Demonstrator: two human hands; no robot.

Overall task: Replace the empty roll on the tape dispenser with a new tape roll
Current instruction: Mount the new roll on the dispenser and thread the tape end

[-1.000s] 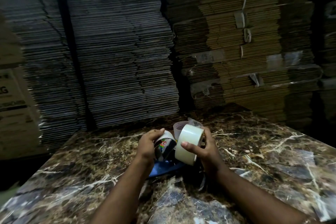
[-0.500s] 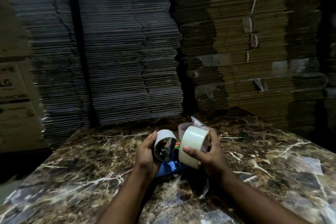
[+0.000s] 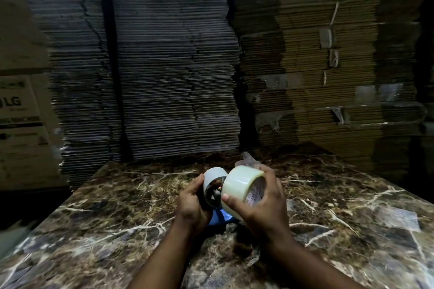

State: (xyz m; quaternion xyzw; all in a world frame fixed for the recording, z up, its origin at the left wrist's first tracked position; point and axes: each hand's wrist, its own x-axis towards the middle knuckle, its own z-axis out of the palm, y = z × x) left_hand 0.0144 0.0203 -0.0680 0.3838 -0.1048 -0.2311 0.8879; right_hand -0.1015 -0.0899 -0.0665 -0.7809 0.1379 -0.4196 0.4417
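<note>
R hand (image 3: 263,204) was clamped round the new tape roll (image 3: 239,183), fingers curled, above the marble table (image 3: 340,230). L hand (image 3: 191,206) gripped the blue tape dispenser (image 3: 219,216), empty roll (image 3: 213,177) on it, touching new roll. Flat cardboard stacks (image 3: 176,65) behind.

Both forearms are bare to the frame edge; the left hand (image 3: 191,204) and right hand (image 3: 265,209) are ungloved.
</note>
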